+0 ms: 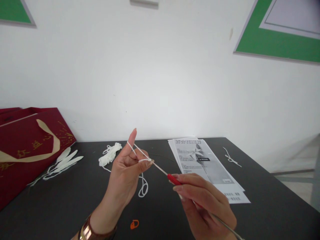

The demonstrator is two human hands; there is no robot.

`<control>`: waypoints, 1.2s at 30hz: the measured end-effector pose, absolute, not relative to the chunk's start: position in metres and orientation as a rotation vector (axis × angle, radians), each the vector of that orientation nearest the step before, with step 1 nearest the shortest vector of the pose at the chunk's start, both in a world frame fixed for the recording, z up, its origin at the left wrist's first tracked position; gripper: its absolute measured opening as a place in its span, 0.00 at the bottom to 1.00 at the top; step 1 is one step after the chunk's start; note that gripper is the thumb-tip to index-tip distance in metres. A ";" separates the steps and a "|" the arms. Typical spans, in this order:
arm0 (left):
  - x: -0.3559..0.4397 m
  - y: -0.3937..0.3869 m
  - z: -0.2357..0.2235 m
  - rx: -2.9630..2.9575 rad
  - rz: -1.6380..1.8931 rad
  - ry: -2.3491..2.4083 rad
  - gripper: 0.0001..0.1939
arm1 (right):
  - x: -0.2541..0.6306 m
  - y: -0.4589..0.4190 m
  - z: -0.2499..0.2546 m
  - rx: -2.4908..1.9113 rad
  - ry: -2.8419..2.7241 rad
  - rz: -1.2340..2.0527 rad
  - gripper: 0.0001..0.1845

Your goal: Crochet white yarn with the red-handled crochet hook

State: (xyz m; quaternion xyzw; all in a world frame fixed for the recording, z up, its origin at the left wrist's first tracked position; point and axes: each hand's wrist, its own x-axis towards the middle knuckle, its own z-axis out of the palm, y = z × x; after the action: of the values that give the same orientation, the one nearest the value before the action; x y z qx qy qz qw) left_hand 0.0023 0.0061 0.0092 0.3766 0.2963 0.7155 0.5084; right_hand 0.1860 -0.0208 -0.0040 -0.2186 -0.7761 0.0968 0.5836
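My left hand (128,165) is raised over the table, with white yarn (143,186) looped over its upright index finger and pinched between thumb and another finger. A short tail loop of the yarn hangs below the fingers. My right hand (205,203) grips a crochet hook (174,179) by its red handle, like a pen. The thin metal shaft reaches left to the pinched yarn, where its tip meets a small loop at my left thumb. Behind my left hand lies a bundle of white yarn (111,154).
Printed pattern sheets (222,173) lie at the right, beside a knotted bit of white yarn (231,159). White crocheted petals (63,161) rest at the left by a dark red gift bag (27,146). An orange stitch marker (134,224) is near the front of the black table (160,213).
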 end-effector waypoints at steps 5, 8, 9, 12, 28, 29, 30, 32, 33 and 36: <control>0.002 0.006 0.007 0.976 1.784 0.758 0.42 | 0.186 -0.022 -0.005 -0.568 -1.793 0.219 0.23; 0.002 0.005 0.007 1.020 1.809 0.788 0.42 | 0.187 -0.021 -0.006 -0.537 -1.809 0.177 0.24; 0.003 0.005 0.007 1.035 1.823 0.797 0.42 | 0.188 -0.021 -0.007 -0.528 -1.820 0.166 0.25; 0.005 0.005 0.007 1.070 1.877 0.823 0.42 | 0.190 -0.021 -0.008 -0.534 -1.851 0.148 0.25; 0.005 -0.001 0.005 1.450 2.060 0.847 0.41 | 0.187 -0.023 -0.005 -0.594 -1.778 0.193 0.21; 0.005 -0.001 0.004 1.468 2.067 0.852 0.41 | 0.186 -0.023 -0.004 -0.595 -1.784 0.187 0.21; 0.005 -0.001 0.004 1.487 2.067 0.860 0.42 | 0.186 -0.023 -0.004 -0.597 -1.787 0.180 0.21; 0.004 0.000 0.002 1.522 2.069 0.875 0.43 | 0.186 -0.023 -0.003 -0.599 -1.783 0.169 0.21; 0.004 0.000 0.000 1.544 2.072 0.876 0.43 | 0.186 -0.023 -0.003 -0.601 -1.774 0.169 0.21; 0.002 0.003 -0.005 1.609 2.092 0.877 0.44 | 0.186 -0.022 -0.003 -0.613 -1.735 0.207 0.20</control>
State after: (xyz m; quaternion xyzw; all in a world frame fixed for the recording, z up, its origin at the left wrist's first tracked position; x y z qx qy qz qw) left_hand 0.0023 0.0029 -0.0050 0.5691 0.3102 0.7401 0.1793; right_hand 0.1864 -0.0224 -0.0029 -0.2646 -0.7488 0.0895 0.6011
